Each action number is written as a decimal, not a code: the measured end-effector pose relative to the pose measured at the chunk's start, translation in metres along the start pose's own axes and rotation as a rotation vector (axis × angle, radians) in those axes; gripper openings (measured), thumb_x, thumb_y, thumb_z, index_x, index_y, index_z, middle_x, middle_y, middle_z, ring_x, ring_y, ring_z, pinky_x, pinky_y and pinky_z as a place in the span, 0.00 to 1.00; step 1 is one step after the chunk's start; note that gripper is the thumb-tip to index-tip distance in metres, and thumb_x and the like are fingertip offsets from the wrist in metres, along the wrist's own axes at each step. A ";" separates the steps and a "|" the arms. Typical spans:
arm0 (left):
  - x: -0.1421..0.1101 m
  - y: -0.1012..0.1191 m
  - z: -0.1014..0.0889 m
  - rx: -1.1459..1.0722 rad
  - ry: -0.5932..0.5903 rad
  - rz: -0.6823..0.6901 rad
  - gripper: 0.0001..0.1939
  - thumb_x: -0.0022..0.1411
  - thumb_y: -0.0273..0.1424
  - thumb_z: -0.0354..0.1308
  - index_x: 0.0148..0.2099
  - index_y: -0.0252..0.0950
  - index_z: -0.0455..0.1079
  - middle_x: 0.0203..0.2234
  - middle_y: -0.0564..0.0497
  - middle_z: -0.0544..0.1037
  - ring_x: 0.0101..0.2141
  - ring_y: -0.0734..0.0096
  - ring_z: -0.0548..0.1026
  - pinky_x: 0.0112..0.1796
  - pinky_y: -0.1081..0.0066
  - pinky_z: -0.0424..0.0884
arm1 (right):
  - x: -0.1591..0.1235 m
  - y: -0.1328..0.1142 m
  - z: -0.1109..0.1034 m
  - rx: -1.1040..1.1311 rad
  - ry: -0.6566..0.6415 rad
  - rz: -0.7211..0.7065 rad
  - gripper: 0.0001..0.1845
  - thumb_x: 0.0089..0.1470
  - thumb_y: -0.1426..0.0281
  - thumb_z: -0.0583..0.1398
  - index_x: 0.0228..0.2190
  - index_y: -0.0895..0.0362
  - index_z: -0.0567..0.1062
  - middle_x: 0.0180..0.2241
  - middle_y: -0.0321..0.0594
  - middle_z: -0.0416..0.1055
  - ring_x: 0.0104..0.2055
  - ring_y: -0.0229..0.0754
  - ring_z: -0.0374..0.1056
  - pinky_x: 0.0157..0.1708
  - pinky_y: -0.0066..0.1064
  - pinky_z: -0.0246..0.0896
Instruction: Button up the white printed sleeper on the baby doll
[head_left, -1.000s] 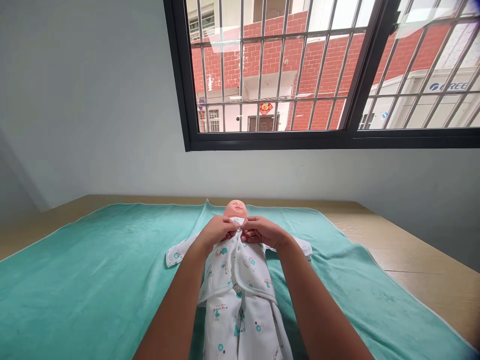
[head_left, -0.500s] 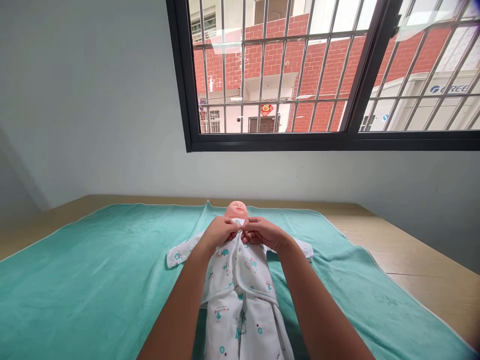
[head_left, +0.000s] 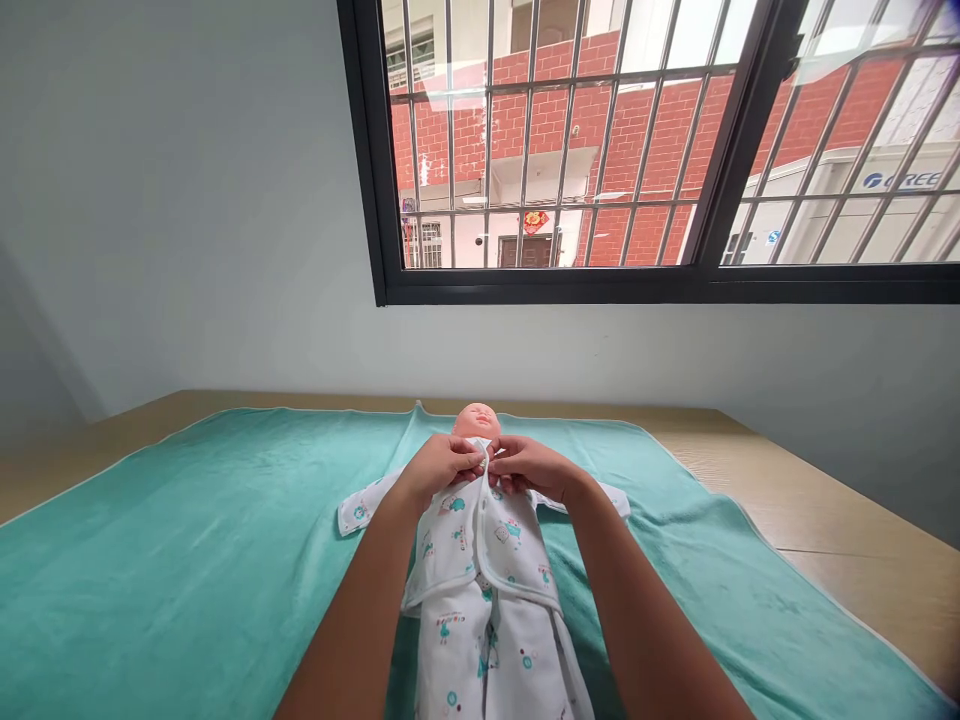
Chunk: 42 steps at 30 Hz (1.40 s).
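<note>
A baby doll [head_left: 476,421] lies on its back, head toward the wall. It wears a white printed baby jacket [head_left: 510,535] and matching trousers [head_left: 525,655], and the jacket's sleeves spread out to both sides. At the collar, my left hand [head_left: 448,463] pinches one front edge of the jacket just below the doll's chin. Opposite it, my right hand [head_left: 531,466] has its fingers closed on the other front edge. The fingertips of both hands nearly meet there, and they hide any fastener. Lower down, the jacket's front edges lie side by side.
A green blanket [head_left: 202,540] is spread under the doll over a wooden table [head_left: 840,510]. Behind the table's far edge stands a pale wall [head_left: 225,250]. A dark-framed window [head_left: 547,288] with metal bars is set in it.
The fingers of both hands have shifted slightly at the collar, with a small gap opening between the fingertips. The view has moved a little; the doll lies as before.
</note>
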<state>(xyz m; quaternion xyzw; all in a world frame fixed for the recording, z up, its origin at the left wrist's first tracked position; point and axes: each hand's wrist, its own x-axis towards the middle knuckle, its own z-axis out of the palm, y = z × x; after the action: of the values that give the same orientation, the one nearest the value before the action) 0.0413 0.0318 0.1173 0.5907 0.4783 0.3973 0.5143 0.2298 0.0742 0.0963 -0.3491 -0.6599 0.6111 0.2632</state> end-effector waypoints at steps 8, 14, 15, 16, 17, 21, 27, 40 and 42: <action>-0.006 0.008 0.000 0.123 -0.004 0.005 0.11 0.50 0.35 0.62 0.23 0.33 0.70 0.17 0.56 0.68 0.22 0.77 0.64 0.27 0.74 0.59 | 0.003 -0.004 0.005 -0.221 0.038 -0.043 0.10 0.46 0.66 0.63 0.28 0.57 0.68 0.21 0.31 0.69 0.20 0.31 0.60 0.20 0.22 0.52; -0.003 0.009 0.005 0.219 0.049 0.019 0.05 0.45 0.24 0.55 0.19 0.34 0.65 0.15 0.57 0.65 0.20 0.78 0.62 0.24 0.75 0.56 | 0.005 -0.004 0.005 -0.271 0.013 -0.045 0.09 0.45 0.68 0.63 0.27 0.57 0.67 0.21 0.31 0.69 0.21 0.33 0.62 0.21 0.23 0.56; -0.002 0.008 0.005 0.228 0.060 0.019 0.05 0.44 0.24 0.54 0.19 0.34 0.65 0.14 0.57 0.65 0.20 0.78 0.62 0.24 0.75 0.56 | 0.005 -0.004 0.004 -0.278 0.011 -0.042 0.09 0.45 0.68 0.63 0.28 0.57 0.68 0.21 0.31 0.69 0.21 0.33 0.62 0.21 0.23 0.57; -0.001 0.008 0.006 0.237 0.069 0.019 0.05 0.44 0.23 0.54 0.19 0.35 0.64 0.14 0.57 0.65 0.20 0.78 0.61 0.23 0.75 0.55 | 0.005 -0.003 0.003 -0.280 0.006 -0.043 0.09 0.45 0.68 0.63 0.28 0.57 0.68 0.21 0.31 0.69 0.22 0.33 0.63 0.22 0.23 0.57; -0.001 0.007 0.006 0.244 0.077 0.019 0.05 0.43 0.23 0.54 0.19 0.35 0.64 0.14 0.58 0.65 0.20 0.78 0.61 0.23 0.75 0.55 | 0.004 -0.003 0.003 -0.275 -0.003 -0.047 0.08 0.45 0.68 0.63 0.28 0.57 0.69 0.21 0.31 0.69 0.22 0.33 0.63 0.22 0.23 0.57; -0.002 0.007 0.006 0.258 0.083 0.019 0.05 0.44 0.23 0.53 0.20 0.35 0.63 0.14 0.59 0.64 0.19 0.79 0.59 0.22 0.76 0.54 | 0.001 -0.001 0.001 -0.190 -0.027 -0.069 0.07 0.48 0.68 0.61 0.30 0.57 0.70 0.22 0.32 0.69 0.23 0.33 0.64 0.23 0.23 0.57; -0.006 0.012 0.006 0.305 0.084 0.030 0.04 0.46 0.26 0.55 0.22 0.35 0.64 0.16 0.58 0.66 0.20 0.78 0.62 0.22 0.76 0.55 | 0.004 0.002 0.000 -0.167 0.003 -0.049 0.06 0.47 0.68 0.62 0.29 0.57 0.71 0.22 0.33 0.69 0.23 0.34 0.64 0.22 0.23 0.56; 0.005 0.005 0.014 0.391 0.252 0.085 0.07 0.43 0.24 0.60 0.26 0.37 0.64 0.21 0.56 0.69 0.21 0.76 0.63 0.23 0.75 0.54 | 0.004 0.001 0.003 -0.155 -0.039 -0.088 0.06 0.48 0.69 0.62 0.29 0.57 0.70 0.23 0.33 0.69 0.22 0.32 0.61 0.22 0.23 0.55; 0.004 0.003 0.011 0.313 0.210 0.068 0.08 0.44 0.23 0.58 0.28 0.37 0.64 0.19 0.57 0.68 0.20 0.77 0.62 0.22 0.76 0.54 | 0.005 0.003 0.002 -0.134 -0.034 -0.083 0.07 0.47 0.70 0.63 0.31 0.57 0.70 0.23 0.33 0.69 0.21 0.32 0.60 0.21 0.23 0.55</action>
<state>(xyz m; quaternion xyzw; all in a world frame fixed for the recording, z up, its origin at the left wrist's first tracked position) 0.0531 0.0335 0.1185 0.6345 0.5651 0.3946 0.3498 0.2254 0.0770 0.0926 -0.3280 -0.7177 0.5598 0.2529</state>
